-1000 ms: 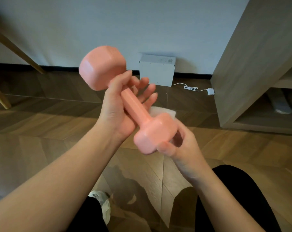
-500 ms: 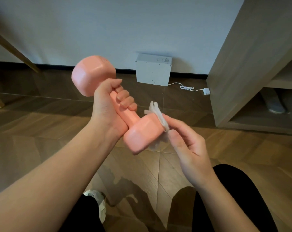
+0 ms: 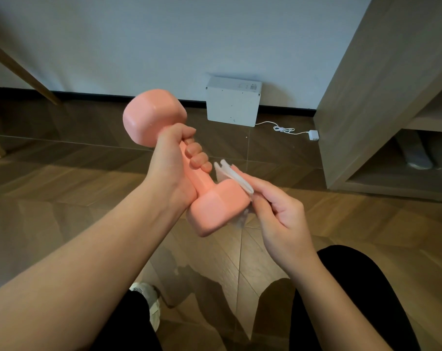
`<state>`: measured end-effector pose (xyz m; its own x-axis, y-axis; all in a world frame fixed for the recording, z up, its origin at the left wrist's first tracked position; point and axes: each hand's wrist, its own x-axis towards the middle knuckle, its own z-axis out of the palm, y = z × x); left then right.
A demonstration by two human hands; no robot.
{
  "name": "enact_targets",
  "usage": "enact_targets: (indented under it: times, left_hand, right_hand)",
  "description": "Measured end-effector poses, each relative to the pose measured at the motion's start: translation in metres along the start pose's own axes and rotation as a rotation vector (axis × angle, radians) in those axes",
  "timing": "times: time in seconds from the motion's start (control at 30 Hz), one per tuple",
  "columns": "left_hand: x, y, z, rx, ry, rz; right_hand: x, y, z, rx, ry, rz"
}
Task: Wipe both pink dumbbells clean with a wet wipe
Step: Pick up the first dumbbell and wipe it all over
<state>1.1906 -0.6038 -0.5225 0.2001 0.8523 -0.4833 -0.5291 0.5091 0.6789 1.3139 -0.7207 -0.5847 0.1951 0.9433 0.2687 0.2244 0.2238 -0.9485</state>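
Our left hand (image 3: 173,163) grips pink dumbbell (image 3: 187,160) by handle, fingers curled tight. Our right hand (image 3: 280,219) pinches folded wet wipe (image 3: 236,177) against lower head, thumb and fingers closed on it.

The left hand (image 3: 173,160) is raised, with fingers and thumb curled tight round the handle of a matte pink, block-headed dumbbell (image 3: 214,206). Its bare forearm runs in from the lower left. The right hand (image 3: 278,211) pinches a folded white wet wipe (image 3: 236,177) against the dumbbell's lower head, its forearm entering from the lower right.
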Motion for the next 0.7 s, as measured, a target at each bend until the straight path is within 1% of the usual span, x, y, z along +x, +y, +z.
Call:
enact_targets:
  times: [0.17,0.27,0.33,0.47,0.6,0.7]
  left_hand:
    - [0.004,0.007,-0.002,-0.005,0.048,0.060]
    - [0.003,0.001,-0.001,0.028,0.043,0.018]
    - [0.003,-0.001,0.001,0.038,0.037,-0.005]
    - [0.005,0.002,0.001,0.049,0.068,0.023]
    - [0.004,-0.007,0.002,0.090,0.084,-0.005]
    - [0.007,-0.001,0.004,0.068,0.100,0.025]
  right_hand:
    - [-0.010,0.003,0.003,0.007,0.072,-0.012]
    - [-0.005,0.003,0.005,-0.028,0.062,-0.021]
    - [-0.003,0.003,0.003,-0.062,0.060,-0.075]
    - [-0.013,0.007,0.000,-0.152,0.088,-0.229]
    - [-0.004,0.005,-0.001,-0.164,0.059,-0.205]
    - [-0.009,0.007,-0.004,-0.201,0.073,-0.293]
